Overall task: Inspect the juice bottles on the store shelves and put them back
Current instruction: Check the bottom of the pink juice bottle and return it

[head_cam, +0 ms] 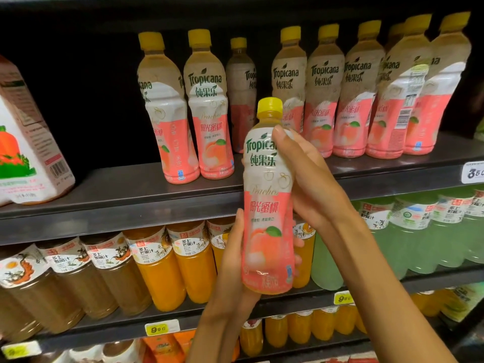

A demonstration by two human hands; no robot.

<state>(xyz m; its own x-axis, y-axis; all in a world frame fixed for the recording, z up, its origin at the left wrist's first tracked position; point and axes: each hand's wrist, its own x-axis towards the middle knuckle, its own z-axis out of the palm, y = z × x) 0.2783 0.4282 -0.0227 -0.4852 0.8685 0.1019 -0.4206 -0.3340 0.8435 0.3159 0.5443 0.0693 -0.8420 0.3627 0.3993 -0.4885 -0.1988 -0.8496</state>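
Store shelving fills the whole view, dark metal tiers stacked with drinks. On the top shelf (167,189) a row of peach juice bottles (209,106) runs from the upper middle to the upper right of the frame, all upright with yellow caps, and a large carton (26,142) sits at the far left. Below, across the lower left, stand orange juice bottles (162,268), and pale green bottles (408,239) fill the right side.

At the centre of the frame the person holds one peach bottle (267,203) out in front of the shelves, upright, its long axis vertical with the yellow cap up and the label facing the camera. The left hand (235,247) grips the lower body from the left side, thumb lying up the bottle's edge and fingertips showing round the far side. The right hand (306,179) holds the upper body from the right, its thumb pressed across the label just under the neck, fingers wrapped behind.

The bottle looks to be under inspection, front label on show. What the return turns on is the gap in the row: directly behind and a little above the held bottle's cap, a bottle set farther back (239,95) stands deeper on the shelf, leaving open front space between its neighbours. So the slot lies straight ahead and slightly up from both hands, the bottle already upright for it. The right hand, higher and nearer the shelf edge, seems the better placed to carry it in.
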